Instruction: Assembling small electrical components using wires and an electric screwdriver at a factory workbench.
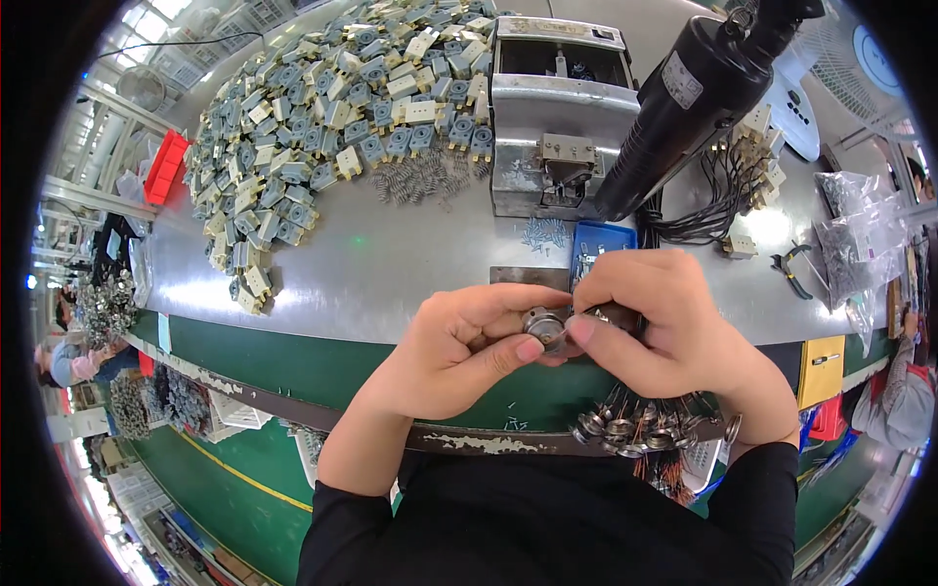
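In front of my chest, my left hand is closed around a small round metal part, with thumb and fingers on its rim. My right hand meets it from the other side. Its thumb and forefinger are pinched at the part's edge; what lies between them is too small and covered to make out. Just beyond my hands stands a blue tray with small metal pieces in it. A little pile of screws lies beside the tray. Round metal parts with wires are heaped at the bench's near edge, below my right hand.
A big heap of grey and cream housings covers the back left, with loose springs before it. A metal fixture and a black cylindrical power tool stand ahead. Pliers and plastic bags lie right.
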The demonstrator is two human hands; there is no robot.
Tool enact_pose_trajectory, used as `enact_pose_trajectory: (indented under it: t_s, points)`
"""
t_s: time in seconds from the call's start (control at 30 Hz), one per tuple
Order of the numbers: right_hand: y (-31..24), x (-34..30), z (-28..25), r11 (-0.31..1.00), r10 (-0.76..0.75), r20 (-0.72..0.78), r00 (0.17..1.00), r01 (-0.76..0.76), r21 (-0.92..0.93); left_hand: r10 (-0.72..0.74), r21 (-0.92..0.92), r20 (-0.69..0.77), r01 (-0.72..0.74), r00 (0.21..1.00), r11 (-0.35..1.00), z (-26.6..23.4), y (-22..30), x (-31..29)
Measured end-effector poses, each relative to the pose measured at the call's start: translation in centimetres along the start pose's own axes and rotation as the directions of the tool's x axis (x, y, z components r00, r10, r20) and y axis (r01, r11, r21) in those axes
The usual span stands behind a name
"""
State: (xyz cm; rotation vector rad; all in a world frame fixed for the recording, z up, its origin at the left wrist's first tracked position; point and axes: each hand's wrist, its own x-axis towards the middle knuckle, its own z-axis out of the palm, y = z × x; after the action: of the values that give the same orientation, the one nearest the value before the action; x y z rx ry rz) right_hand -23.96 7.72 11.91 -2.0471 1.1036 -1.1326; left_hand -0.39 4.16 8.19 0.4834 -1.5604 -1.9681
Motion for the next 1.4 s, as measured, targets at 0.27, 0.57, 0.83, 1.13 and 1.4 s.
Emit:
enact_pose_trajectory:
  t_s: [0.27,0.57,0.83,1.13,1.4]
  points:
    - [-2.0,1.5,-1.0,0.852,0.409,0.204,0.889,-0.452,0.264,-0.011,-0.322,0.043,0.025,0.999,0.946,-0.1,-1.1,-0.1]
    - [-0.6,1.1,0.1,0.966,0.129,0.176,0.976,-0.164,0.201,0.093,-0.557,0.101,-0.021,0.99,0.83,-0.5,-3.9,-0.1]
    - [0.6,0.7,1.0,0.995,-0.03,0.059,0.998,0.025,0.094,0.215,-0.472,-0.028,-0.203,0.976,0.858,0.1,-4.8,0.4]
    - [2.0,-0.7,3.0,0.805,-0.48,-0.087,0.873,0.398,-0.44,0.618,0.425,-0.133,-0.519,0.774,0.742,-1.2,-5.9,-0.1]
    - [0.5,0.1,2.7,0.845,-0.343,-0.051,0.938,0.284,-0.452,0.316,0.146,-0.189,-0.292,0.93,0.945,-0.7,-2.5,-0.2]
